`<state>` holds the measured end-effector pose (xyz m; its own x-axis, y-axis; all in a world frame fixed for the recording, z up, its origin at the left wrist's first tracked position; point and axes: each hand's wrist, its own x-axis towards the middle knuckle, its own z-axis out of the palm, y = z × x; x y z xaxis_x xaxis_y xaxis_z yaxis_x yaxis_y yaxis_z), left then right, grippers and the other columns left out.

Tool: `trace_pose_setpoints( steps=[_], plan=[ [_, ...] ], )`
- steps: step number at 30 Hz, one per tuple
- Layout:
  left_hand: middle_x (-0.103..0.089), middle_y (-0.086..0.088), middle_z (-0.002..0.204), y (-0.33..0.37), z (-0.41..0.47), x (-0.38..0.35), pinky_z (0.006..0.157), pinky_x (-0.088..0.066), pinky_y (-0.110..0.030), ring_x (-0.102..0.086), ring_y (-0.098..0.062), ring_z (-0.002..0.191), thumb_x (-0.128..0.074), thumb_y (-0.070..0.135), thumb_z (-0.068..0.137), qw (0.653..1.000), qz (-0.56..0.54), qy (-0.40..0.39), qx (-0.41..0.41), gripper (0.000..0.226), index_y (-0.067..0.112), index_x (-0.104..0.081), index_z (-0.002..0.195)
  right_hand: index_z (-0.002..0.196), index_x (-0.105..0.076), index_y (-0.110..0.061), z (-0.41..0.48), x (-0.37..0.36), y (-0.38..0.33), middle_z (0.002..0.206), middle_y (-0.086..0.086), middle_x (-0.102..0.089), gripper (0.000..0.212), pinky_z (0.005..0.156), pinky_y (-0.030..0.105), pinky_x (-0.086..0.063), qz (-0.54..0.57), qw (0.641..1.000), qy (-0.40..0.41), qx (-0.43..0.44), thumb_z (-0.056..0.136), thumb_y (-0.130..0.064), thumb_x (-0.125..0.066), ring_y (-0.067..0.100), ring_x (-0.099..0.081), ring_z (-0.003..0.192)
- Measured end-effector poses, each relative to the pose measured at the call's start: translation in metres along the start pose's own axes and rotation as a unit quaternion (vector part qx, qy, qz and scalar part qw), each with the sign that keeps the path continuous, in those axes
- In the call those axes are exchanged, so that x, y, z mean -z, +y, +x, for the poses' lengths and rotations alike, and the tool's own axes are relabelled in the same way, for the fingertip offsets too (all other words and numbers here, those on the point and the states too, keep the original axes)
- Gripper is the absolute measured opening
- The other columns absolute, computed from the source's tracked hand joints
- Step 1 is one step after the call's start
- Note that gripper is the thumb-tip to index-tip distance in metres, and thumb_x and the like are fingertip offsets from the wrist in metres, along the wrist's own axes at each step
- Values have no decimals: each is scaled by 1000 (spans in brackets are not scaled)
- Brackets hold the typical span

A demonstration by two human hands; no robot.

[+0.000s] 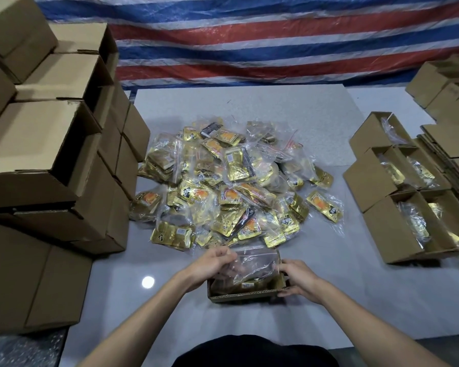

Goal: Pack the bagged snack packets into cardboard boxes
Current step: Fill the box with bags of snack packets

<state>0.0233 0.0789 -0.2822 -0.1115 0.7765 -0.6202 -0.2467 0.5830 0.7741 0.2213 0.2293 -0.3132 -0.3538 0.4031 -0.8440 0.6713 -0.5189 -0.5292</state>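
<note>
On a white worktop (329, 300), a small open cardboard box (245, 295) sits nearest the person, with a clear zip bag of snack packets (253, 264) standing partly inside it. The left hand (212, 263) pinches the bag's upper left edge, and the right hand (297, 279) grips the box's right end. Behind lies a pile of bagged gold packets (233, 186), with closed cartons (51, 154) stacked to the left and filled open boxes (398, 197) to the right.
</note>
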Motion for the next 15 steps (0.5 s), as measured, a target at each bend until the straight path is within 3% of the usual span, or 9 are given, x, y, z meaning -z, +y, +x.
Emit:
trace_pose_setpoints(
  steps=[3, 6, 8, 11, 15],
  plan=[
    [-64, -2, 86, -4, 3, -7, 54, -43, -10, -58, -2, 65, -61, 28, 98, 997, 83, 9, -1, 20, 16, -50, 87, 124, -62, -8, 1, 1, 0, 126, 16, -64, 29, 71, 44, -63, -3, 1000, -2, -2, 96, -17, -61, 33, -66, 109],
    [-56, 10, 92, -15, 12, -14, 61, -42, -14, -53, -2, 78, -75, 40, 85, 966, 257, 4, 9, 46, 16, -42, 106, 116, -66, -8, 3, 2, 1, 110, 16, -72, 23, 75, 47, -62, -5, 1000, 0, -3, 96, -17, -61, 29, -74, 88],
    [-59, 1, 103, -25, 21, -22, 69, -40, -25, -55, -14, 89, -73, 41, 86, 932, 361, 29, 3, 50, 16, -38, 110, 115, -66, -9, 4, 2, 1, 109, 16, -71, 21, 75, 47, -63, -4, 1000, 1, -3, 97, -19, -61, 30, -74, 87],
    [-60, -12, 119, -32, 31, -29, 83, -44, -34, -58, -28, 106, -67, 35, 91, 919, 387, 72, 12, 46, 13, -39, 121, 116, -65, -10, 4, 0, -1, 113, 15, -70, 21, 76, 47, -62, -4, 1000, -2, -3, 98, -21, -59, 31, -73, 93],
    [-61, -9, 115, -33, 37, -28, 84, -44, -33, -57, -26, 106, -62, 27, 94, 912, 408, 44, -13, 27, 16, -45, 113, 115, -64, -9, 3, -1, -4, 108, 12, -72, 21, 73, 44, -63, -15, 1000, 1, -2, 99, -21, -57, 28, -73, 90]
  ],
)
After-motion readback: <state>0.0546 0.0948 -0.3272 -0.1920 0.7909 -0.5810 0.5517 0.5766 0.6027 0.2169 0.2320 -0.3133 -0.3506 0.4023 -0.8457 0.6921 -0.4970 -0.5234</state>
